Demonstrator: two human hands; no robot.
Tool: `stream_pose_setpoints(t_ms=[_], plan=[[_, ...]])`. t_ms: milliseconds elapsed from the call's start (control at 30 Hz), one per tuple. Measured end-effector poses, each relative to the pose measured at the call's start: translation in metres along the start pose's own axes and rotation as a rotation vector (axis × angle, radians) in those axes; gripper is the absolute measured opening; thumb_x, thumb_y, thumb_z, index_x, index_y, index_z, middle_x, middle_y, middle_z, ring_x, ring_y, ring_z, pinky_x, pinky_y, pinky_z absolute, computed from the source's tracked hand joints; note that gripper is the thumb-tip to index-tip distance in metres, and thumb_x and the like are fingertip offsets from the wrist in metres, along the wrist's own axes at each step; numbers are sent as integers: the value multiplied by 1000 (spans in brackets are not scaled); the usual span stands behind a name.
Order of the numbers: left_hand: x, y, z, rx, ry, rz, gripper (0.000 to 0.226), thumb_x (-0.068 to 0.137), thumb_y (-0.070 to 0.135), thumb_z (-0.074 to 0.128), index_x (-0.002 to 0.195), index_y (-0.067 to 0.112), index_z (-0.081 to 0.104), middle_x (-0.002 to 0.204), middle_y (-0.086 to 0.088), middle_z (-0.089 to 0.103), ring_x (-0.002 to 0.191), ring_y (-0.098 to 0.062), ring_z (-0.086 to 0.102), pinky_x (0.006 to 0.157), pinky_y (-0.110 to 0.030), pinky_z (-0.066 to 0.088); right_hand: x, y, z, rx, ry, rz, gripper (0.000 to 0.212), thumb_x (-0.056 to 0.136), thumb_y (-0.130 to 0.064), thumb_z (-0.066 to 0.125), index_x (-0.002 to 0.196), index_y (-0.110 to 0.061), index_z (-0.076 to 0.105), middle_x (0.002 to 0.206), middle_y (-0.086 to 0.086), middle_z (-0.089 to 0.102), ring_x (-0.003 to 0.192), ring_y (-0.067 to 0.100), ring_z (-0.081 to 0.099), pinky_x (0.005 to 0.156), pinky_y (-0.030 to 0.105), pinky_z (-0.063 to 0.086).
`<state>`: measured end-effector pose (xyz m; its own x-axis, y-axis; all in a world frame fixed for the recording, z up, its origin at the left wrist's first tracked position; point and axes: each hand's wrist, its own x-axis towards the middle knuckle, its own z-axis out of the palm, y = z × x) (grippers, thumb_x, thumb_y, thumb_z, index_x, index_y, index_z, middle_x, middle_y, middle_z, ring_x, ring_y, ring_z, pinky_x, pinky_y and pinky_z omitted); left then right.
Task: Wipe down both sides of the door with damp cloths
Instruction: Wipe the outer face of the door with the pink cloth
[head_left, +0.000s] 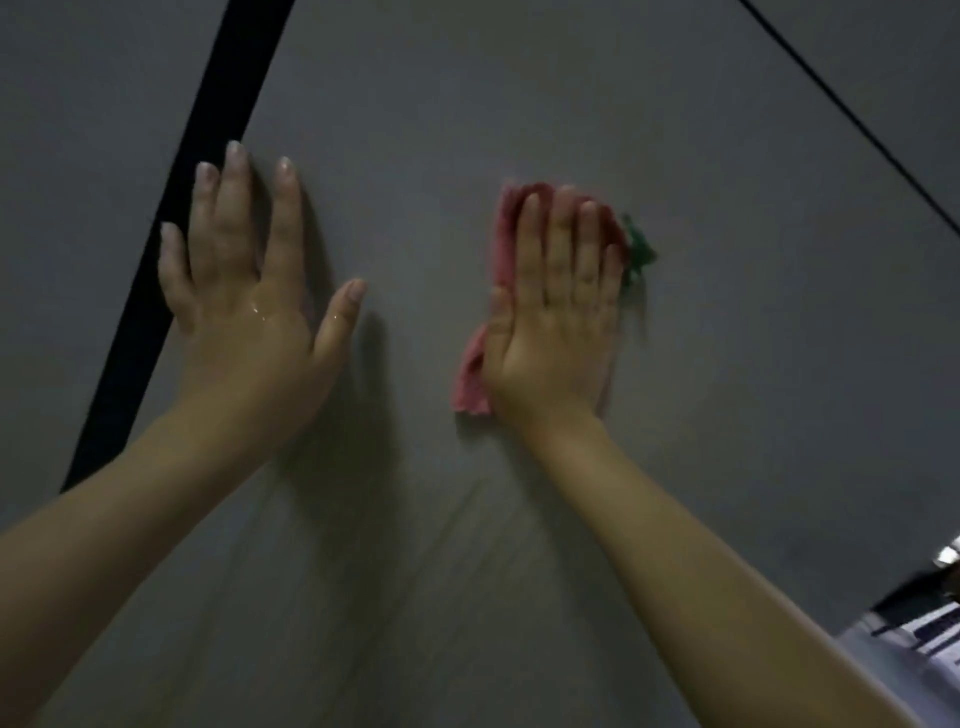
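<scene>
The right hand (553, 306) is pressing a cloth (506, 234) flat-fingered on the door (415, 130), the left hand (244, 291) is bracing open and empty; judging by faint streaks below, 1 side is underway.

Door (467, 130) smooth, matt grey; pink cloth (475, 374) soft fabric.

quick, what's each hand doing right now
Left hand: open, flat against the door, holding nothing.
Right hand: open, straight fingers pressing the pink cloth on the door.
</scene>
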<state>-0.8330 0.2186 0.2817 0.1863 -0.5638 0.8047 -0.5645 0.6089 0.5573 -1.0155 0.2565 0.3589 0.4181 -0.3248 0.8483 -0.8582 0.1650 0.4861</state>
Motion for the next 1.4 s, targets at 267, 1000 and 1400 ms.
stream_pose_setpoints(t_ms=[267, 1000, 1400], plan=[[2, 22, -2, 21, -27, -64, 73, 91, 46, 35, 153, 15, 13, 159, -15, 3, 146, -32, -3, 115, -49, 0, -12, 65, -22, -81, -46, -139, 52, 95, -31, 35, 142, -7, 36, 147, 15, 37, 138, 27, 27, 116, 33, 0], [3, 12, 19, -116, 173, -66, 61, 90, 39, 32, 147, 16, 33, 154, -16, 22, 143, -26, 11, 112, -51, 9, 101, -18, -3, -16, -50, -437, 50, 100, -33, 29, 147, -13, 30, 153, 9, 29, 142, 30, 24, 116, 43, 14], [3, 22, 25, -139, 167, -19, 66, 90, 36, 34, 149, 6, 27, 156, -15, 16, 146, -25, 6, 117, -48, 3, 108, 8, -8, -3, 54, -157, 53, 99, -31, 26, 148, -11, 25, 155, 11, 23, 143, 28, 17, 117, 40, 5]])
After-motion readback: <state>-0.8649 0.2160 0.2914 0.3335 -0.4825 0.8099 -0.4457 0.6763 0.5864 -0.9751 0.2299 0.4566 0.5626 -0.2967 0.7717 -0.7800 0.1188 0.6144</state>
